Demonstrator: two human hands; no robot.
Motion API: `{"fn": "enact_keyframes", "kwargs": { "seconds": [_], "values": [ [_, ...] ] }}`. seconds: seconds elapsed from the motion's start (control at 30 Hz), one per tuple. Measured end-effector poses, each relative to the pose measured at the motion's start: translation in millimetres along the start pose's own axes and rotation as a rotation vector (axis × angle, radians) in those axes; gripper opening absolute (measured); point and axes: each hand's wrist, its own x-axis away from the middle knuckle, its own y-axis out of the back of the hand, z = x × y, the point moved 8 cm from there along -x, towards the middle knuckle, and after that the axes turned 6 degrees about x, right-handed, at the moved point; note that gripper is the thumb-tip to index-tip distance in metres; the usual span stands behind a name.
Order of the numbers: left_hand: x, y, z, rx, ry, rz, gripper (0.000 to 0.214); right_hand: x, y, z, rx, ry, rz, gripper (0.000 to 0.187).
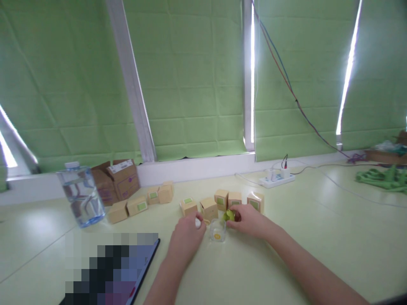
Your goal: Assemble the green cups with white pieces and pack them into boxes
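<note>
My left hand [188,233] is closed around a small white rounded object [198,223]; a pale loop of cord shows beside it. My right hand [249,221] pinches a small green and brown figure [229,215], too small to make out its kind. Between the hands a clear square container [218,231] with a round yellow mark stands on the table. Just beyond my hands are small tan cardboard boxes, among them one with a green label [188,205] and another with its side toward me [209,207]. My right hand partly covers a box [234,198] behind it.
A water bottle [82,194] and a brown carton [119,180] stand at the left, with more small boxes [137,205] nearby. A tablet [143,271] with a blurred screen lies at front left. A power strip [277,179] sits far back; green material [383,178] lies at right.
</note>
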Motion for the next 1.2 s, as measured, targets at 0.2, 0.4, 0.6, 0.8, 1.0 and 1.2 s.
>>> {"fn": "enact_keyframes", "kwargs": {
  "seconds": [0.2,0.4,0.6,0.8,1.0,1.2],
  "values": [
    [7,-10.3,-6,0.013,-0.070,0.119,0.012,2,-2,-1,-0.008,-0.003,0.025,0.031],
    [2,-3.6,-4,0.019,-0.067,0.036,0.020,1,3,-2,0.023,-0.012,-0.026,0.034],
    [-8,8.7,6,0.063,-0.039,-0.135,0.024,-1,10,1,0.002,-0.029,-0.078,0.029],
    [-24,1.6,1,0.204,-0.131,-0.204,0.045,-1,12,9,-0.039,0.018,-0.121,0.023],
    [-29,-20.6,-3,0.227,-0.165,-0.139,0.052,1,16,14,-0.081,0.029,-0.158,0.021],
    [-17,2.9,-15,0.247,-0.244,-0.255,0.061,2,21,17,-0.144,0.051,-0.223,0.024]
  ]
}}
